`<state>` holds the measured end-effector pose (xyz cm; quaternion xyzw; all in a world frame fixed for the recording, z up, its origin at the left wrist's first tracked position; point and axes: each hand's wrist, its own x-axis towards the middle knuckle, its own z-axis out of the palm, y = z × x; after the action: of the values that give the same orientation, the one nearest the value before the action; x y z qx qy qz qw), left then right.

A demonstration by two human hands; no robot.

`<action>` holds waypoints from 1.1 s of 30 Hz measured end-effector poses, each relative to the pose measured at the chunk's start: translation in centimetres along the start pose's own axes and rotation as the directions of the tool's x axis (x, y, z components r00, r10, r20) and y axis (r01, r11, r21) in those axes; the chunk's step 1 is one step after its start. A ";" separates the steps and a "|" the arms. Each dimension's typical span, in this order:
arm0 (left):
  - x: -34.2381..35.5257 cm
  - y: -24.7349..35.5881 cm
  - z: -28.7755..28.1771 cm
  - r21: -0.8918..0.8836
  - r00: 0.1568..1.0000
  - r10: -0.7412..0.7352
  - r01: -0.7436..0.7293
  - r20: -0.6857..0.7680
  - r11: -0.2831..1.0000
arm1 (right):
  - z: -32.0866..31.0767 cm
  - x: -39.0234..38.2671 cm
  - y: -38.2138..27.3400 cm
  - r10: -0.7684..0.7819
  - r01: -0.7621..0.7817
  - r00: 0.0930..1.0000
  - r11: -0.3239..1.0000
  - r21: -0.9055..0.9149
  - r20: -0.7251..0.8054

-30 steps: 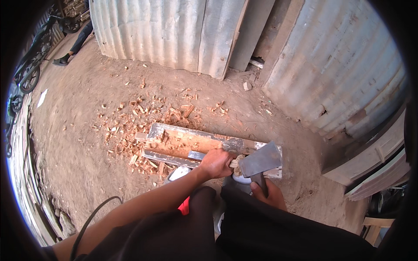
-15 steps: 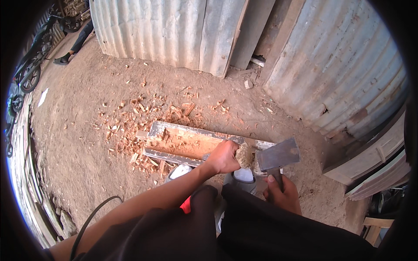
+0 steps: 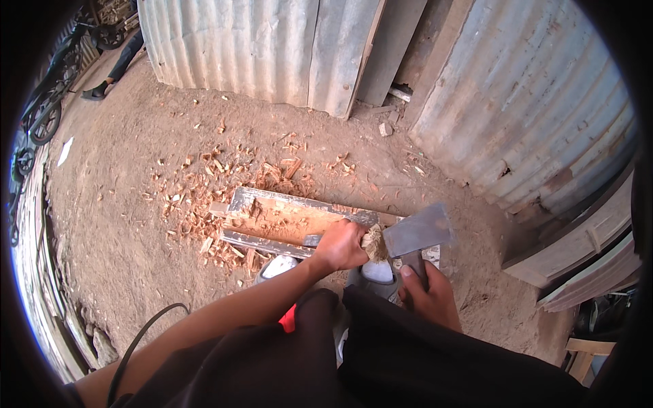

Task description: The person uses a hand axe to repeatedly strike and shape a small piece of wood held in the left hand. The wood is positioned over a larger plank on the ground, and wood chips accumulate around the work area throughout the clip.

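Note:
My left hand is closed round the handle of a chisel, whose grey blade slants into a hollowed wooden piece. The handle's pale, frayed butt sticks out to the right of my fist. In my right hand is a mallet with a broad grey head and dark handle. Its head is beside the chisel's butt, seemingly touching or nearly touching it. The wooden piece lies across the ground in front of my feet, with orange-brown wood inside and worn, whitish-grey edges. My fist hides part of it.
Wood shavings are scattered round the piece's left end. My shoes are close against its near side. Corrugated metal sheets stand beyond, boards lean at the right, and motorcycles and another person's leg are at far left.
The mallet head has moved left, up to the chisel's butt. My left hand keeps its grip, and more of the chisel blade shows.

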<state>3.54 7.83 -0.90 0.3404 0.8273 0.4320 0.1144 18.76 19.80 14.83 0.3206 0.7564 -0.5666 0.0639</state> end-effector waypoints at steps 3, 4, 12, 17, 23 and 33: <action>-0.1 -0.3 0.2 0.032 1.000 0.004 -0.003 -0.030 0.999 | 0.3 0.1 -0.2 -0.015 0.015 1.000 1.000 -0.002 0.013; 0.0 -0.5 0.3 0.046 0.999 0.007 -0.006 -0.042 0.999 | 0.4 0.1 -0.1 -0.017 0.017 1.000 1.000 0.004 0.010; -0.2 -0.2 -0.2 0.034 0.999 -0.003 0.004 -0.043 0.999 | 0.3 0.8 -0.7 -0.006 0.006 1.000 1.000 0.004 0.006; -0.2 -0.7 0.1 0.017 0.998 0.013 -0.012 -0.069 1.000 | 0.7 1.4 0.2 0.011 -0.011 1.000 1.000 0.015 -0.011; -0.3 -1.5 0.7 0.074 0.997 0.040 -0.035 -0.069 0.997 | 0.1 0.8 -0.2 0.016 -0.015 0.999 0.999 -0.039 0.032; -0.7 -0.3 -0.5 0.048 1.000 0.001 -0.001 0.004 0.999 | 0.3 1.9 -0.1 -0.028 0.034 0.998 0.995 -0.091 0.058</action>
<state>3.72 6.91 -0.89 0.3446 0.8370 0.4112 0.1077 17.16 20.24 13.94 0.2893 0.7845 -0.5409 0.0912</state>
